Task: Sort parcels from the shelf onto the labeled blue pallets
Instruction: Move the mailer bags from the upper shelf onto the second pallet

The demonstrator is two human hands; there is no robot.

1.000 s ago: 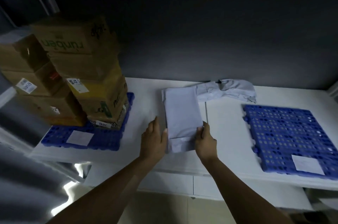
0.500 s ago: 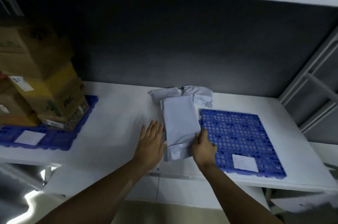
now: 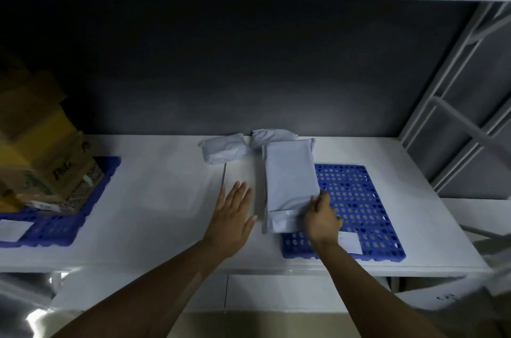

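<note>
Right hand (image 3: 322, 220): grips the near right corner of a grey parcel (image 3: 289, 185) — fingers clamped on its folded end.
Left hand (image 3: 232, 217): flat and spread on the white shelf (image 3: 154, 199), just beside the parcel at its 9 o'clock.
Parcel: lies lengthwise, its right edge overlapping the blue pallet (image 3: 356, 199) at 3 o'clock.
Far side: two grey bags (image 3: 225, 148) at 12 o'clock.
Left edge: stacked boxes (image 3: 47, 160) on a second pallet (image 3: 55, 224) — 9 o'clock.
</note>
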